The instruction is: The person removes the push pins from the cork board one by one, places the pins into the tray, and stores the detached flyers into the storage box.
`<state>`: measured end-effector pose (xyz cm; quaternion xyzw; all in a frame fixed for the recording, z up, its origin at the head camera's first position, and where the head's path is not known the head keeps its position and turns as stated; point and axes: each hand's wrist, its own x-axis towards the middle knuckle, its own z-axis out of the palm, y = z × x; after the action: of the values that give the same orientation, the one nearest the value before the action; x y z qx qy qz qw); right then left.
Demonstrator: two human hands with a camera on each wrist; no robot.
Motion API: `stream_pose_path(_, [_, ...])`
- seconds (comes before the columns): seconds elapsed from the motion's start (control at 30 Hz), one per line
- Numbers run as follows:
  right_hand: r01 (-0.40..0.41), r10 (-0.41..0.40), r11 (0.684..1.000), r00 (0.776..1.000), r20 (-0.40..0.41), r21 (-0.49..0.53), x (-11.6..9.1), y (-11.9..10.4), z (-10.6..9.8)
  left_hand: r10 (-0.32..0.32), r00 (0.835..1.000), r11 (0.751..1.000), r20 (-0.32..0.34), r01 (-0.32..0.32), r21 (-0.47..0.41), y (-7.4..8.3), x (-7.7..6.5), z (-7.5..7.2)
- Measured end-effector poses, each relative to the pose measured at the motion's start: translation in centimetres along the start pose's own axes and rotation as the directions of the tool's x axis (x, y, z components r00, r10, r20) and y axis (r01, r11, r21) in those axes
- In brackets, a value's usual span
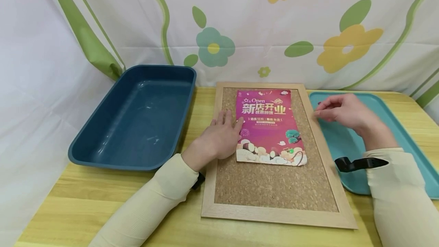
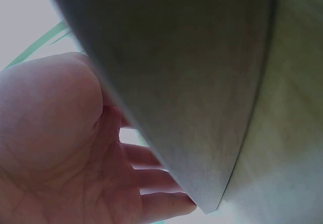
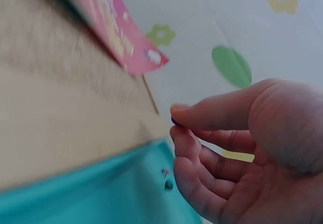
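Note:
A purple and pink poster with white and gold lettering lies on a wood-framed cork board; its lower right corner curls up a little. My left hand rests at the poster's left edge, fingers fairly straight, over the cork and the left frame strip. In the left wrist view the palm shows beside the frame's dark side. Above the tray by the board's right edge, my right hand pinches a small dark blue push pin between thumb and fingertips. Most of that pin is hidden.
The teal tray stands right of the board, with small push pins at its far end. A deep blue basin sits on the left of the wooden table. Behind hangs a flowered curtain.

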<state>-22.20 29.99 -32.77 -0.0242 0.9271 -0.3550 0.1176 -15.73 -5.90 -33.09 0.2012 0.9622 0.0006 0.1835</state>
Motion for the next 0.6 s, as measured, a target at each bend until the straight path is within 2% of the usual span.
stream_pose_path(0.33, [-0.105, 0.106, 0.994, 0.994, -0.04, 0.024, 0.5, 2.4, -0.4, 0.0, 1.0, 1.0, -0.005, 0.0, 0.002, 0.0, 0.0, 0.1])
stream_pose_path(0.6, [-0.122, 0.117, 0.991, 0.99, -0.075, -0.053, 0.6, 2.9, -0.3, 0.001, 1.0, 1.0, -0.006, -0.001, -0.001, 0.1, 0.1, 0.1])
